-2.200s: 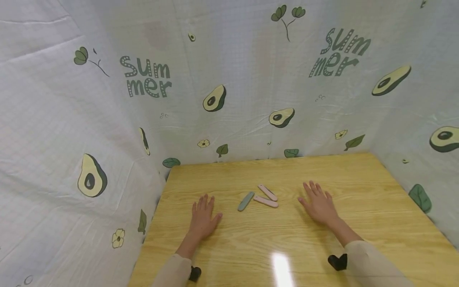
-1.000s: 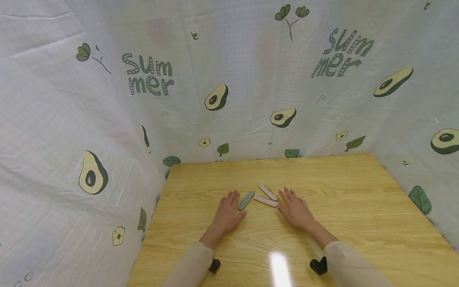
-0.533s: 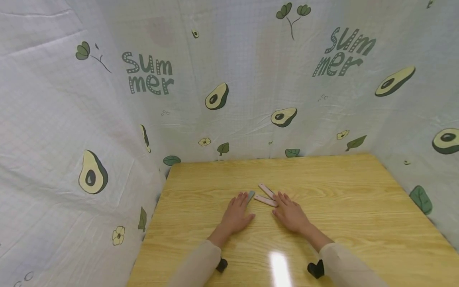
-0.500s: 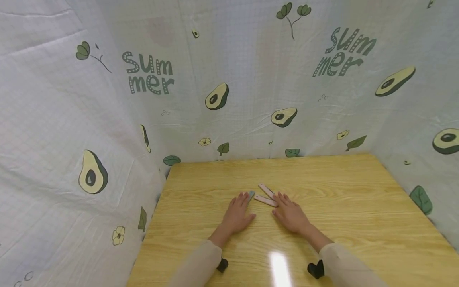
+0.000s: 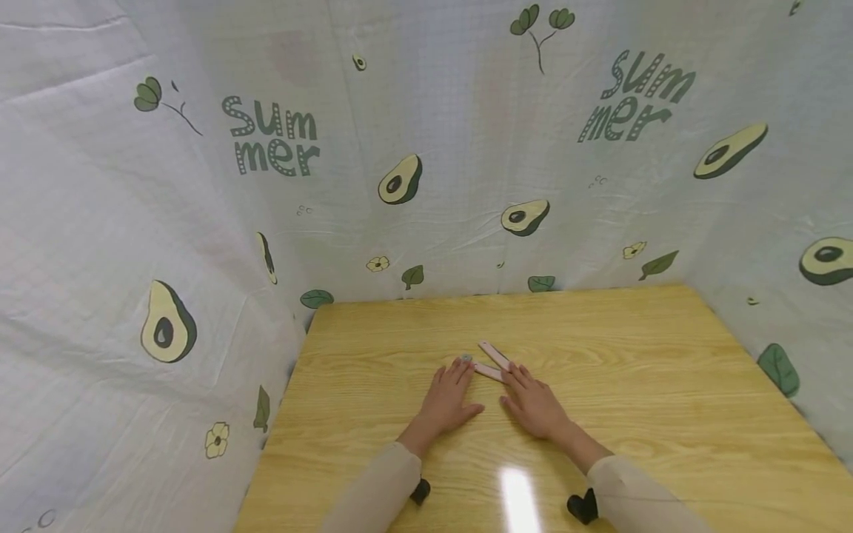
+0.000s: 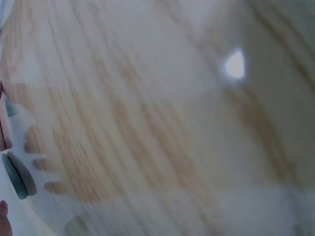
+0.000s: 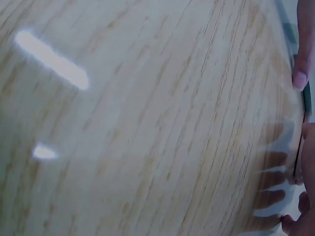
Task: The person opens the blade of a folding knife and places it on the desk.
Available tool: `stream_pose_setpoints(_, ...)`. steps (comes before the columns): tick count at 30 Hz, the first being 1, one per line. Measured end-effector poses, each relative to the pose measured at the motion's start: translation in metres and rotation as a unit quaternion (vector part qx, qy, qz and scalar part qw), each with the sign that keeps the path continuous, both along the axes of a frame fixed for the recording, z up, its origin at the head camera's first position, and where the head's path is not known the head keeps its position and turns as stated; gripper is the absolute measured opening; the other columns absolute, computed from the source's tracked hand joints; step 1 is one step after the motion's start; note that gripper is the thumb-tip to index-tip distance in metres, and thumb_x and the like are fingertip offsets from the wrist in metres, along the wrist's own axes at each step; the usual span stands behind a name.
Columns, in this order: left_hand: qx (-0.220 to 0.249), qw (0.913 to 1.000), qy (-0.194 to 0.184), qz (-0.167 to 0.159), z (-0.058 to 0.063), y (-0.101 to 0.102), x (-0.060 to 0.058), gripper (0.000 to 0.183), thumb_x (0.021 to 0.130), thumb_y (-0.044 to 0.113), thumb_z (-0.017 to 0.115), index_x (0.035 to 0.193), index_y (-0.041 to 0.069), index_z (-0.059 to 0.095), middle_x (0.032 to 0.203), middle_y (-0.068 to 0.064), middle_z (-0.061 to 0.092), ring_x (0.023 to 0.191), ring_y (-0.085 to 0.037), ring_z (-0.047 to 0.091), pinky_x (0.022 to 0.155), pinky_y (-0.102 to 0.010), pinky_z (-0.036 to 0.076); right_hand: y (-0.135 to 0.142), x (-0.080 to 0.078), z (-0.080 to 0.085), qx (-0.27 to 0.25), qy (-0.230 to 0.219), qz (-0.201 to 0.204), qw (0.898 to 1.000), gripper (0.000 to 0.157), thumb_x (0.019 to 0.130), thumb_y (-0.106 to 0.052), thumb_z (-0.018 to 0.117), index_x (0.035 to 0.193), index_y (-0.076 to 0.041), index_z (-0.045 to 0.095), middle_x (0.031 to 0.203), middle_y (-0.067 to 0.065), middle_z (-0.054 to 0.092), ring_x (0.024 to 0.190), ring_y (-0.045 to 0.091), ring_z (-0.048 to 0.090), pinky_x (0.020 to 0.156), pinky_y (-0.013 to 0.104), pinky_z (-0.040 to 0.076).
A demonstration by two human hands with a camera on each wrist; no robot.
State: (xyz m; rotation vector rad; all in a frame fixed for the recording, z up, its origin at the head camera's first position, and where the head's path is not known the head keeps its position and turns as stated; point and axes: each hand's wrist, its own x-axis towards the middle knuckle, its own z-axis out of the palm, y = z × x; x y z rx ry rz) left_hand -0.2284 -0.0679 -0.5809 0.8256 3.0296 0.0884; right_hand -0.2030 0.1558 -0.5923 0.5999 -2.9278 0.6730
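Observation:
My left hand [image 5: 445, 402] lies palm down over a slim grey-green strip [image 5: 467, 358] with rounded ends; only its far tip shows in the head view. Lower left in the left wrist view, a rounded end of the grey-green strip [image 6: 15, 178] appears beside the fingers. Two similar pink strips, each with a small hole at one end, form a V: the upper pink strip [image 5: 494, 353] and the lower pink strip [image 5: 489, 371]. The fingertips of my right hand [image 5: 535, 409] cover their near ends. Both hands have their fingers extended, not curled around anything.
All of this lies on a wood-grain table [image 5: 600, 333]. A white cloth [image 5: 453, 133] printed with avocados and leaves stands behind it and along both sides. A bright light reflection [image 5: 518, 492] shows near the front.
From wide apart, both hands have moved inward. The left now covers most of the grey-green strip, and the right covers the near ends of the pink ones. The strips look unmoved.

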Motion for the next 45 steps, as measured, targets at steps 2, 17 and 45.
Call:
stream_pose_setpoints(2, -0.016, 0.9999, 0.001, 0.005, 0.000, 0.001, -0.001, 0.083, 0.092, 0.064, 0.047, 0.154, 0.013, 0.025, 0.161, -0.003, 0.024, 0.150, -0.021, 0.019, 0.122, -0.045, 0.022, -0.001, 0.000, -0.001, 0.000, 0.004, 0.002, 1.000, 0.055, 0.100, -0.031, 0.052, 0.145, -0.003, 0.040, 0.153, 0.022, 0.033, 0.141, 0.043, 0.032, 0.103, 0.066, 0.037)
stream_pose_setpoints(17, -0.065, 0.9977, -0.010, -0.019, 0.001, 0.004, -0.001, 0.079, 0.095, 0.065, 0.035, 0.155, 0.016, 0.020, 0.163, 0.000, 0.015, 0.152, -0.019, 0.012, 0.123, -0.047, 0.018, 0.000, 0.002, 0.004, -0.003, 0.020, 0.016, 1.000, 0.047, 0.099, -0.029, 0.053, 0.140, -0.005, 0.050, 0.151, 0.019, 0.039, 0.140, 0.042, 0.035, 0.102, 0.065, 0.039)
stream_pose_setpoints(45, 0.077, 0.9964, 0.027, -0.023, -0.002, 0.000, 0.007, 0.050, 0.099, 0.040, 0.052, 0.137, 0.008, 0.053, 0.135, -0.006, 0.051, 0.129, -0.022, 0.047, 0.111, -0.036, 0.038, -0.003, -0.006, -0.007, -0.078, 0.130, 0.019, 0.988, 0.032, 0.082, -0.007, 0.074, 0.112, 0.001, 0.069, 0.108, 0.014, 0.067, 0.101, 0.030, 0.063, 0.087, 0.045, 0.054)
